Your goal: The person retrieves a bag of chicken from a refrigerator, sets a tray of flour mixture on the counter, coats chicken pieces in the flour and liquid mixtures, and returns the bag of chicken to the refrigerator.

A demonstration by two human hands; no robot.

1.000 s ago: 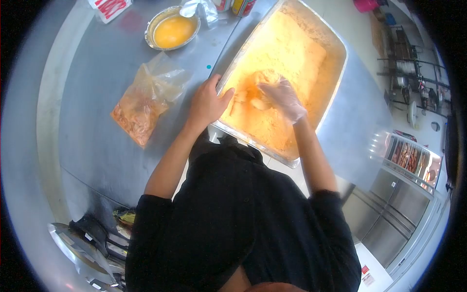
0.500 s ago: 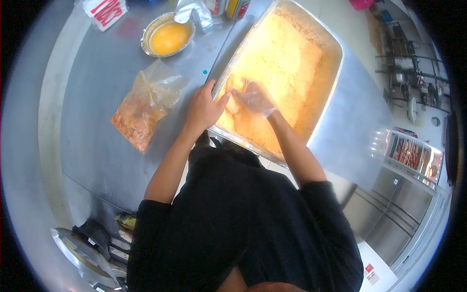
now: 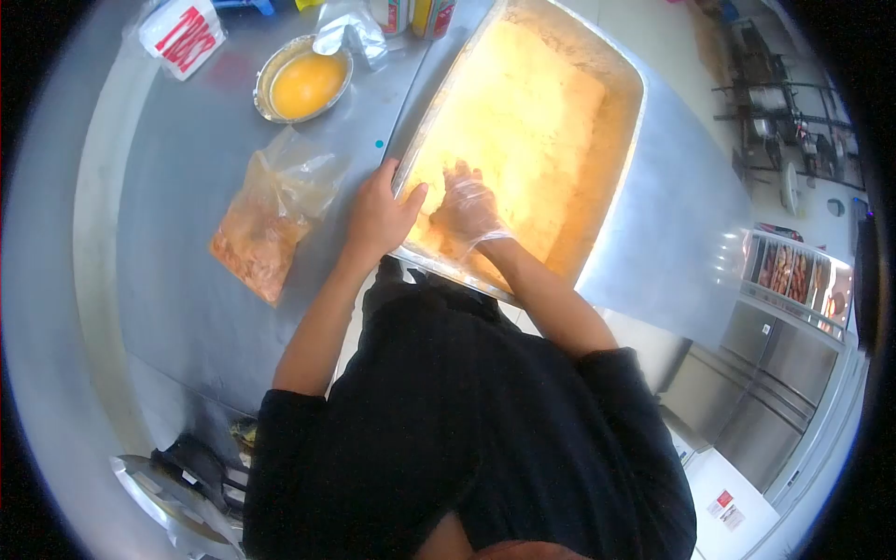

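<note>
A large metal tray (image 3: 627,177) holds a thick layer of yellow-orange powder (image 3: 523,103). Bare, my left hand (image 3: 381,213) grips the tray's left rim near its lower corner, with the thumb over the inside. In a clear plastic glove, my right hand (image 3: 469,207) presses down into the powder at the tray's lower left, its fingers spread. Whether anything lies under that palm is hidden. Left of the tray lies a plastic bag (image 3: 261,233) with reddish-orange pieces in it. Above the bag stands a bowl (image 3: 264,93) of yellow liquid (image 3: 306,86).
Crumpled foil (image 3: 355,33) and cans (image 3: 432,17) stand at the top edge of the steel table (image 3: 187,215). A white package with red print (image 3: 187,42) is at the upper left. Racks, a food display (image 3: 789,271) and steel doors are on the right.
My right hand has moved down and left in the tray, and its fingers now spread on the powder. The rounded piece seen by it earlier is out of sight. My left hand keeps the rim.
</note>
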